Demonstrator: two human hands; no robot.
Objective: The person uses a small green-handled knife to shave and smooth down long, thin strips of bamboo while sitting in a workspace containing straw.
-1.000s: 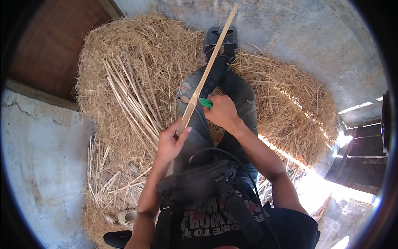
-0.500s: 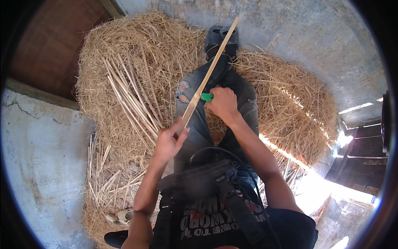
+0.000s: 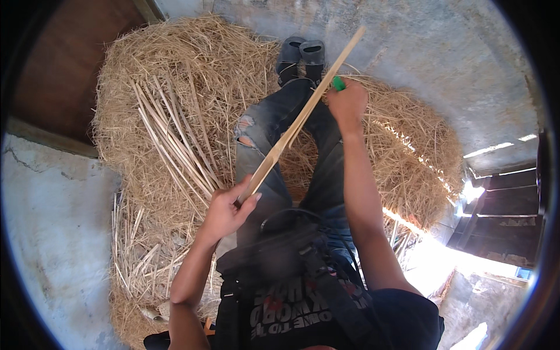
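pale strip sits gripped between left fingers and thumb; right fingers curl tightly round a green tool

pale cracked wall at l., w/ brown panel above it; stained grey surface across top r.; straw heaped in mid.; dark planks far r., bright sunlight just below 'em.

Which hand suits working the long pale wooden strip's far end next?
Right hand, probably: with a small green tool, it's beside the strip toward that end; the left hand grips the near end.
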